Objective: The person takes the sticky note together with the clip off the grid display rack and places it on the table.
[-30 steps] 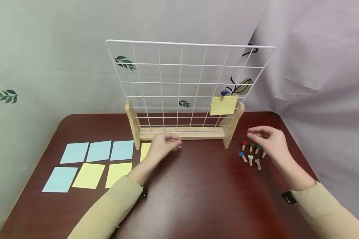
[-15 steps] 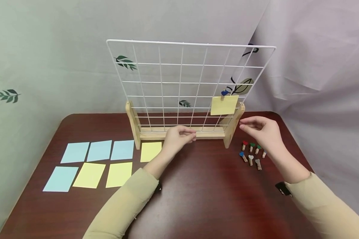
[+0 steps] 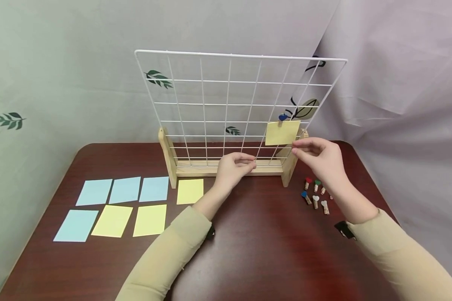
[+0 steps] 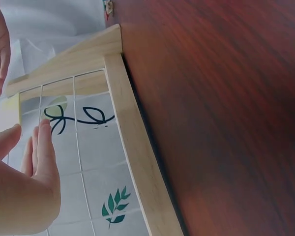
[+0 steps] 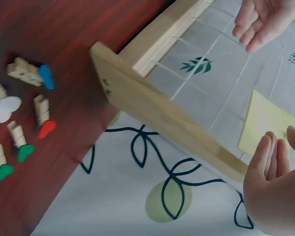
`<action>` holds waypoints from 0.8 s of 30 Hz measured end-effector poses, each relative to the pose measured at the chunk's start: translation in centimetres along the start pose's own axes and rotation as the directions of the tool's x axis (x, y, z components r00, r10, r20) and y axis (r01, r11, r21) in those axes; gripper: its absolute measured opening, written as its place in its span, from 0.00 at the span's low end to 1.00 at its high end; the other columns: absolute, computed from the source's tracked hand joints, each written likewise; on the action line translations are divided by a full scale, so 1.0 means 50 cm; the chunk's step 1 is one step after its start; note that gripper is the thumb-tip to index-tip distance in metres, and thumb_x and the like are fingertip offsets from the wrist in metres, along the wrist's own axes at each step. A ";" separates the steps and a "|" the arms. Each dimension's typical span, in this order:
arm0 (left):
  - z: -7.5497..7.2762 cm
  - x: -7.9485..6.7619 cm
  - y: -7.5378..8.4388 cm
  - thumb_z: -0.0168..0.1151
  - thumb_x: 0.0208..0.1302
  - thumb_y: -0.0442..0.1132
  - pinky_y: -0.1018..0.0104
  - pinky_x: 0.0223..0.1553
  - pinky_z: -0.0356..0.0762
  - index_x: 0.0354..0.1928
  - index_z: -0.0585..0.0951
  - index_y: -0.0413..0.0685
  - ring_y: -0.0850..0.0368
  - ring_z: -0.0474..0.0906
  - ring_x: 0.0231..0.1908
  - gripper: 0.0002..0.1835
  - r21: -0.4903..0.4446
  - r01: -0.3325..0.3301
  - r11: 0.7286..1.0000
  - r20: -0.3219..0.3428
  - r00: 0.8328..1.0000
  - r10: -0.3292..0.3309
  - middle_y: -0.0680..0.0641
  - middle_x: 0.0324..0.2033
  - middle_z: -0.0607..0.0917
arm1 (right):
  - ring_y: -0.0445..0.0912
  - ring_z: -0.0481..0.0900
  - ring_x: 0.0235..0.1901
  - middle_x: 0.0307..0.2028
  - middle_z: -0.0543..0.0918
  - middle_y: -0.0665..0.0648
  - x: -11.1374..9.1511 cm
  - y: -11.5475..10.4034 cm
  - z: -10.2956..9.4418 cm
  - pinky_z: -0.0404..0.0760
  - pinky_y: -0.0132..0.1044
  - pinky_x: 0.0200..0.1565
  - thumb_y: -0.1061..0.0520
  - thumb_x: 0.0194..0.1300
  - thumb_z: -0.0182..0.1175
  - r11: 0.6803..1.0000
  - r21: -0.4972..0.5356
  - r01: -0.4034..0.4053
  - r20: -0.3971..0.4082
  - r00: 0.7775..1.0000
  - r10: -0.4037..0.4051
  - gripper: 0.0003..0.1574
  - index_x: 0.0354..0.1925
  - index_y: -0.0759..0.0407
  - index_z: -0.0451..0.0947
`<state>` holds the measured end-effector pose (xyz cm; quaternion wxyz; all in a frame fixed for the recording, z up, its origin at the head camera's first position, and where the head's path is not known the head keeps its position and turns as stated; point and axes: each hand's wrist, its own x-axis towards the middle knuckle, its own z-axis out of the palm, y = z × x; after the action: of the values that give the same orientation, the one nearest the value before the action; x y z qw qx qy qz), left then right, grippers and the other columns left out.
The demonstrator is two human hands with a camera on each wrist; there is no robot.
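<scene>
A yellow sticky note point(image 3: 281, 134) hangs on the right side of the white wire grid point(image 3: 241, 54), under a clothespin with a blue heart point(image 3: 282, 117). My right hand point(image 3: 324, 161) is at the note's lower right corner, its thumb and fingers parted. In the right wrist view the fingertips point(image 5: 269, 142) overlap the note's edge. My left hand point(image 3: 231, 171) is in front of the grid's lower bars, below and left of the note. Its thumb and straight fingers point(image 4: 45, 147) stand apart with nothing between them.
The grid stands in a wooden base point(image 3: 196, 170). Blue sticky notes point(image 3: 94, 192) and yellow sticky notes point(image 3: 190, 191) lie in rows at the left. Several heart clothespins point(image 3: 315, 201) lie at the right, partly behind the right wrist. Curtains hang behind the table point(image 3: 248, 242).
My left hand has moved right along the grid's base, uncovering a yellow note on the table. My right hand has moved left and up from above the clothespins to the hanging note.
</scene>
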<state>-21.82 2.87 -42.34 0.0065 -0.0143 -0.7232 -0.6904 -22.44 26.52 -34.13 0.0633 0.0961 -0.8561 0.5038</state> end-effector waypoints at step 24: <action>0.057 0.016 0.022 0.71 0.68 0.29 0.63 0.49 0.91 0.51 0.88 0.29 0.40 0.92 0.48 0.12 -0.027 -0.131 0.991 -0.127 0.984 0.126 0.34 0.48 0.92 | 0.30 0.89 0.37 0.35 0.90 0.34 0.056 -0.080 0.039 0.85 0.19 0.45 0.69 0.66 0.71 0.966 0.213 0.144 -0.191 0.976 -0.104 0.13 0.49 0.73 0.87</action>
<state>-22.56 5.77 -41.34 0.0963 -0.0177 -0.7066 -0.7008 -24.25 22.64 -31.10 0.1599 0.1108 -0.7766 0.5992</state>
